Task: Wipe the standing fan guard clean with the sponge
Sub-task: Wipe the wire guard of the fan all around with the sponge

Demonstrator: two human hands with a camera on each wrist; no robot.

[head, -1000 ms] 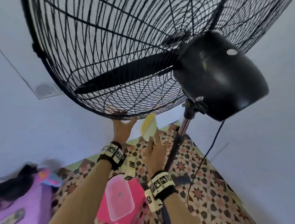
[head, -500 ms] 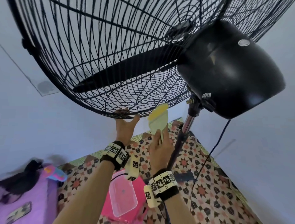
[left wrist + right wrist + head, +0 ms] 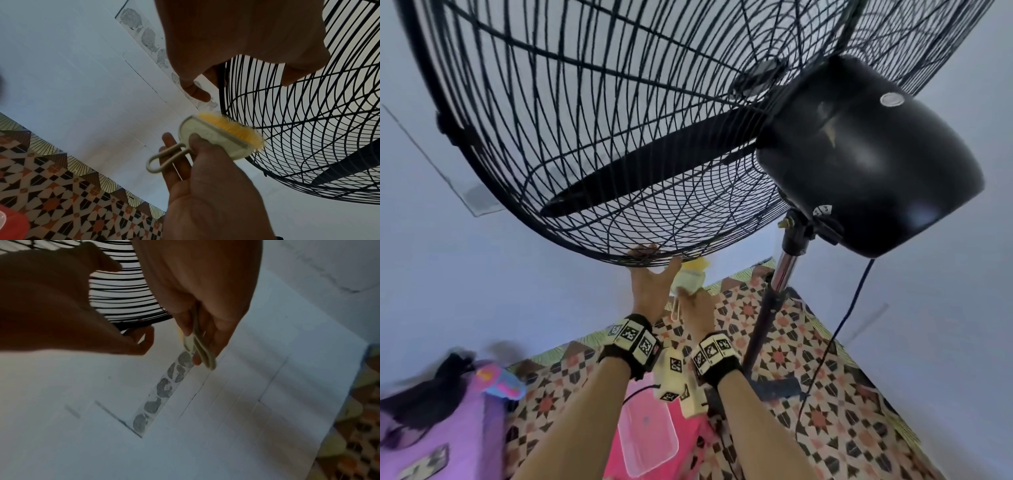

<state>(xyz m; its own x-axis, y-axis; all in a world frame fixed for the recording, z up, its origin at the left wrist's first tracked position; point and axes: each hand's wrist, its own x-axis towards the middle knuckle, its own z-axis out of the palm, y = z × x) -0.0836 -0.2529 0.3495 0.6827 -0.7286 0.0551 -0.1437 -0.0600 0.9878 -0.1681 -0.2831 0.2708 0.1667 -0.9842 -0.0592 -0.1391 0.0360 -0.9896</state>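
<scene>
Left hand (image 3: pixel 650 287) grips the fan guard's (image 3: pixel 592 144) bottom rim; right hand (image 3: pixel 697 305), just beside it, holds a yellow sponge (image 3: pixel 690 275) against the wires.

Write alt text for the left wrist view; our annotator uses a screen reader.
A right hand holds a pale green scrubber with yellow bristles by its looped handle, bristles touching the lower rim of a black wire fan guard. Above, the left hand curls its fingers over the guard's rim, with a white wall behind.
</scene>
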